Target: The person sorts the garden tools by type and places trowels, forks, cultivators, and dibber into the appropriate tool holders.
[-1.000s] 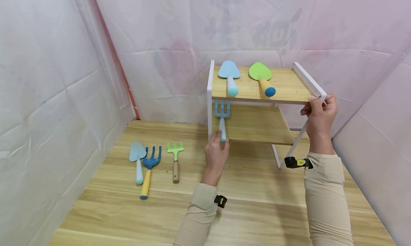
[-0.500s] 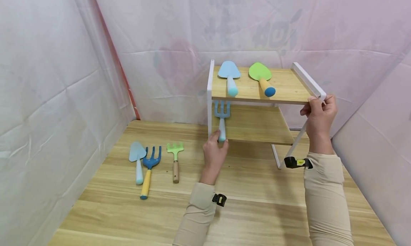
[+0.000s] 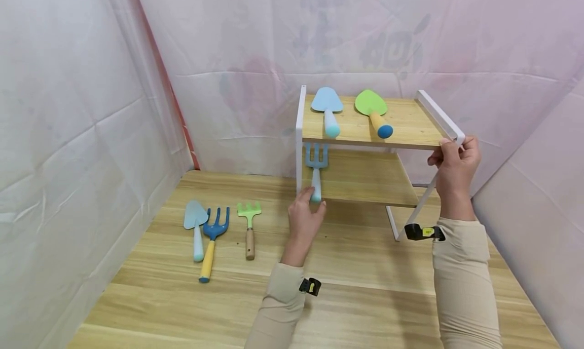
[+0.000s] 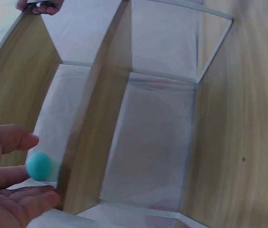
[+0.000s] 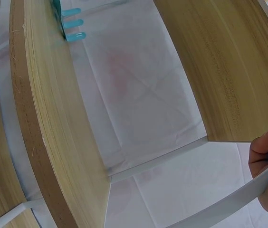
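Note:
A light-blue hand fork lies at the left end of the shelf rack's lower board, tines to the back. My left hand is at its handle end, thumb and fingers spread to either side. In the left wrist view a gap shows between the thumb and the turquoise handle end; whether another finger touches it I cannot tell. My right hand grips the white frame at the rack's front right corner. On the upper board lie a light-blue trowel and a green trowel with a yellow handle.
Left of the rack on the wooden table lie another light-blue trowel, a blue fork with a yellow handle and a small green rake. White sheeting hangs behind and at both sides.
My left hand has drawn slightly left and back from the hand fork's handle, its fingers parting from it. The fork stays on the lower board. My right hand keeps its grip on the frame.

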Tool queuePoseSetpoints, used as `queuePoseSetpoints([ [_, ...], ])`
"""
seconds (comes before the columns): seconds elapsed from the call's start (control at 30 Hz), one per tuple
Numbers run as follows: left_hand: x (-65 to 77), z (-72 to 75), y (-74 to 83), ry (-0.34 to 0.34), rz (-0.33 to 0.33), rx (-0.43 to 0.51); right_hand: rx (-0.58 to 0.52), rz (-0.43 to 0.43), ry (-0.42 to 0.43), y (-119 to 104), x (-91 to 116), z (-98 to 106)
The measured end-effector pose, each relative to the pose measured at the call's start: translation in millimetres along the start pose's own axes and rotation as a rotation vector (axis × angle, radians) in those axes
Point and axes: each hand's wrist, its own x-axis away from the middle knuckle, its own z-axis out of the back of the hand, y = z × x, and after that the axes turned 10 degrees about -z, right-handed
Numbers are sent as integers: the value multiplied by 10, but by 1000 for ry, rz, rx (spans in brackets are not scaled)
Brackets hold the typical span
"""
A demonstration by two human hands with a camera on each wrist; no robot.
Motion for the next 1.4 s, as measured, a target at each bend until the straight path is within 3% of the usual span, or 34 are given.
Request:
queuePoseSetpoints([
  [0.17, 15, 103, 64, -84, 28, -13, 4, -13, 8, -6, -9, -14],
  [0.67, 75, 414, 160, -484, 175, -60, -2, -26, 23, -11, -10, -1],
  [0.8, 115, 477, 179, -606, 199, -121, -1, -30, 27, -8, -6, 2],
  [0.93, 170, 512, 183, -699, 183, -225, -5, -36, 27, -7, -2, -3],
  [1.13, 217, 520, 179, -741, 134, -364, -10, -48, 37, -17, -3, -3],
  [1.4, 281, 536, 154, -731, 72, -387, -13, -41, 32, -3, -7, 1],
])
